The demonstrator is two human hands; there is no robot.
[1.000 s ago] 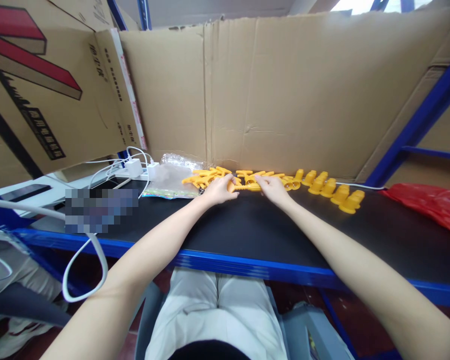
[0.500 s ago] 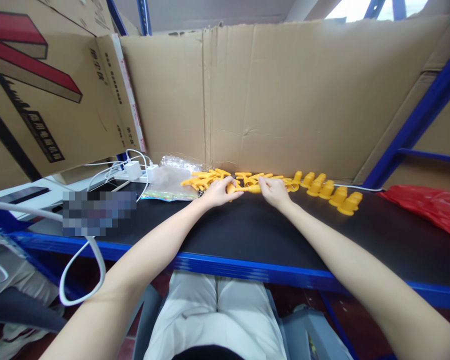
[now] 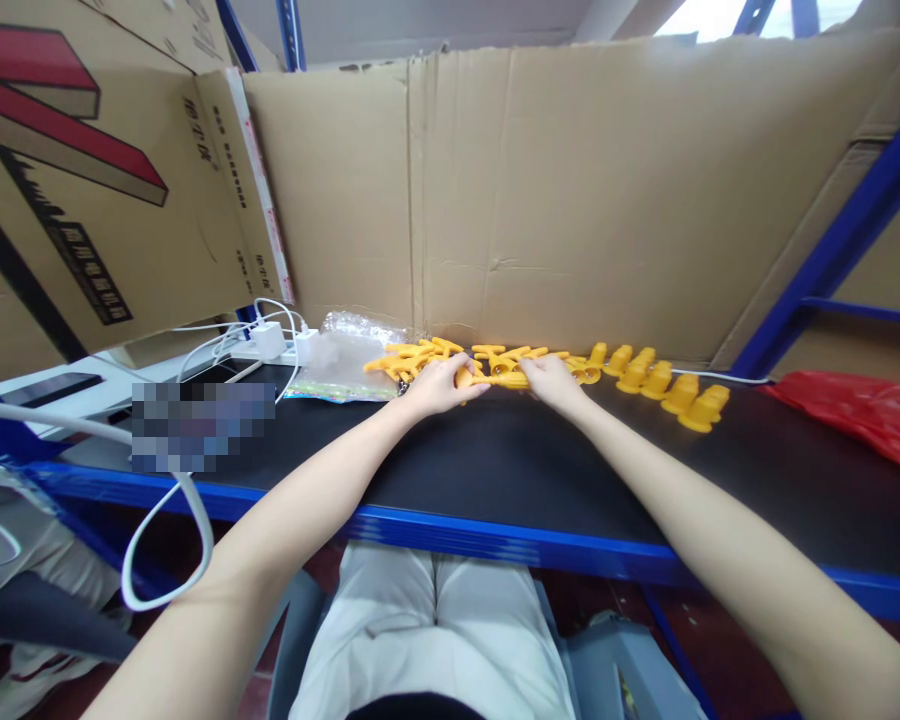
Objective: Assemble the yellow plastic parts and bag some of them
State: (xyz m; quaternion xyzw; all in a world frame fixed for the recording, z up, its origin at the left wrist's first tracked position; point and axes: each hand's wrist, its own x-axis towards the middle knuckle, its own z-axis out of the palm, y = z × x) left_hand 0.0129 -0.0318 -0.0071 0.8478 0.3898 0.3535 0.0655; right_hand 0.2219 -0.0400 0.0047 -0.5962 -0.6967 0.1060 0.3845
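Closed grip noted: left hand (image 3: 439, 384) and right hand (image 3: 556, 384) hold opposite ends of one yellow piece (image 3: 507, 380) over the black tabletop (image 3: 495, 460), in front of the yellow pile (image 3: 421, 354), and remotely I judge that a sideways slip could knock neighbouring pieces into the upright yellow cones (image 3: 655, 380).

Fairly bright, even indoor light overall; brightest spot = blown-out patch (image 3: 720, 22) top R, above cardboard wall (image 3: 607, 200), w/ slight haze on wall's upper R. Soft sheen on blue shelf edge (image 3: 510, 540), sm. glints on clear plastic (image 3: 360, 325). Black worktop (image 3: 510, 460) v. dark, little texture; floor (image 3: 679, 640) below in shadow, dim. Wide-angle distortion: forearms (image 3: 690, 500) stretched twd bottom corners. Yellow pcs (image 3: 656, 380) a bit soft, fine detail unclear. Pixelated block (image 3: 202, 428) L masks what's under it.
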